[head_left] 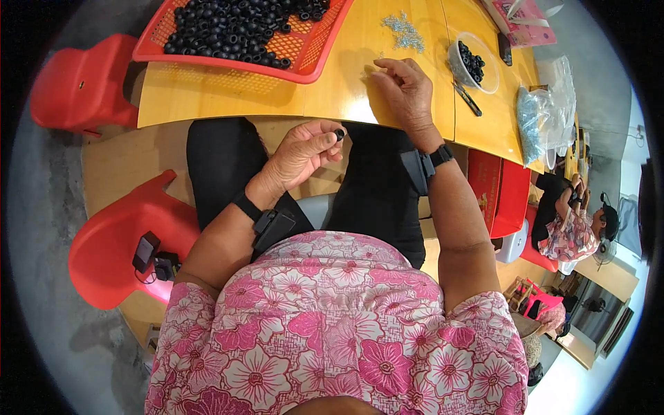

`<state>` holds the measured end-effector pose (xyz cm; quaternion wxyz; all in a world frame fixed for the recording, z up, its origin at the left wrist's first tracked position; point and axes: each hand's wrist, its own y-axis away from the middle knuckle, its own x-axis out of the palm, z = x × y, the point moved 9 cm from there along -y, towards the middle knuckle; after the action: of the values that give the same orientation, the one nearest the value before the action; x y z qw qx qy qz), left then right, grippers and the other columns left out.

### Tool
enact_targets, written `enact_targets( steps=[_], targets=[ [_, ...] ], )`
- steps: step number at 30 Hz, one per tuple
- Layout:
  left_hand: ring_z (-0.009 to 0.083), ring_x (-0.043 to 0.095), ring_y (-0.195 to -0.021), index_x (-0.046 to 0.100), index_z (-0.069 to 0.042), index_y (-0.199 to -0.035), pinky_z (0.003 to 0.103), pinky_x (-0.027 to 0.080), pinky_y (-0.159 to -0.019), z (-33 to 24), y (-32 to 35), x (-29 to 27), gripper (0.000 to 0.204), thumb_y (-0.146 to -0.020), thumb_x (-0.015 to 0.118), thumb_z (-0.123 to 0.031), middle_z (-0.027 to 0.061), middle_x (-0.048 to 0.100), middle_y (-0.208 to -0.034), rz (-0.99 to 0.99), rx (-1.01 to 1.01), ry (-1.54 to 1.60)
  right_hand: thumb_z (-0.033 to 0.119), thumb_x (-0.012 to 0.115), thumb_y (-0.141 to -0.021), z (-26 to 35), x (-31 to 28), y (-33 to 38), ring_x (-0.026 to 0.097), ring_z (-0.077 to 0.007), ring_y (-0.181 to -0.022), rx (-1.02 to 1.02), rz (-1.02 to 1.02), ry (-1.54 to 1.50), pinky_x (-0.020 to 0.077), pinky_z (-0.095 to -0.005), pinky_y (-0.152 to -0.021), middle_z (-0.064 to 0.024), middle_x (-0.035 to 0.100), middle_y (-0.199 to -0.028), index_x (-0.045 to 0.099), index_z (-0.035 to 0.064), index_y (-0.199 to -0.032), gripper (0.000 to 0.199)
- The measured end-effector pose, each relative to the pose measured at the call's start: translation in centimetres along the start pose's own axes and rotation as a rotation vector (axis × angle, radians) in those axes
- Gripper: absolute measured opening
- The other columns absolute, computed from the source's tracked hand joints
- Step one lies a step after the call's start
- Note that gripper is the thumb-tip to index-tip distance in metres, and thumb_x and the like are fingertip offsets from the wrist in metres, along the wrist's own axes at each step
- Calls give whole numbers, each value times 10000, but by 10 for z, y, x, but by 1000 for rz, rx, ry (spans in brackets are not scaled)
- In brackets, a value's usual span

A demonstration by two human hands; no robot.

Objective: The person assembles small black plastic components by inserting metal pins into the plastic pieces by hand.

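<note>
My left hand (pixel 304 153) is above my lap, just off the table's front edge. Between its thumb and fingertips it grips a small black ring-shaped rubber part (pixel 339 134) with a hole in the end. My right hand (pixel 407 93) is over the yellow table (pixel 332 90), thumb and index finger bent toward each other in a pinch. Whatever lies between those fingertips is too small to make out. A few tiny clear pieces lie on the table beside them, and a loose pile of small clear-bluish pieces (pixel 404 33) is spread farther back.
A red mesh basket (pixel 315 72) full of black parts stands at the far left. To the right are a clear bowl (pixel 490 86) of black parts, a dark pen-like tool (pixel 467 99) and plastic bags (pixel 553 104). Red chairs (pixel 104 242) stand left; another person (pixel 570 225) sits far right.
</note>
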<state>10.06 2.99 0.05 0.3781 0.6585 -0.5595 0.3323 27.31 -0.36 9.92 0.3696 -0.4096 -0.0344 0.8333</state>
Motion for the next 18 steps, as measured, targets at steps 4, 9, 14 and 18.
enact_targets(
  steps=[4,9,14,18],
  targets=[
    [94,511,-770,579,-54,-1042,285,479,-776,2,-3,-2,258,-842,643,-204,-7,557,-861,-10,-3,-13,187,715,-719,0,10,2,577,-191,-628,-13,29,74,467,-288,-589,-65,573,-719,679,84,-867,184],
    [90,512,-769,574,-51,-1042,275,478,-774,-1,-2,-2,251,-850,633,-202,-10,555,-856,-9,17,-16,189,700,-727,1,15,6,579,-231,-640,5,43,93,467,-314,-589,-66,570,-719,669,107,-814,124],
    [88,510,-765,570,-53,-1044,272,478,-770,-1,0,-3,249,-853,629,-201,-14,549,-847,-23,18,-27,135,625,-759,23,22,5,583,-301,-710,-104,94,195,466,-386,-606,-93,576,-740,592,85,-786,65],
    [85,518,-734,591,-37,-1031,261,472,-756,-2,1,-3,218,-872,607,-185,0,544,-799,-56,17,-14,127,603,-778,31,28,4,584,-307,-717,-205,141,320,467,-397,-624,-102,574,-756,556,66,-814,85]
  ],
)
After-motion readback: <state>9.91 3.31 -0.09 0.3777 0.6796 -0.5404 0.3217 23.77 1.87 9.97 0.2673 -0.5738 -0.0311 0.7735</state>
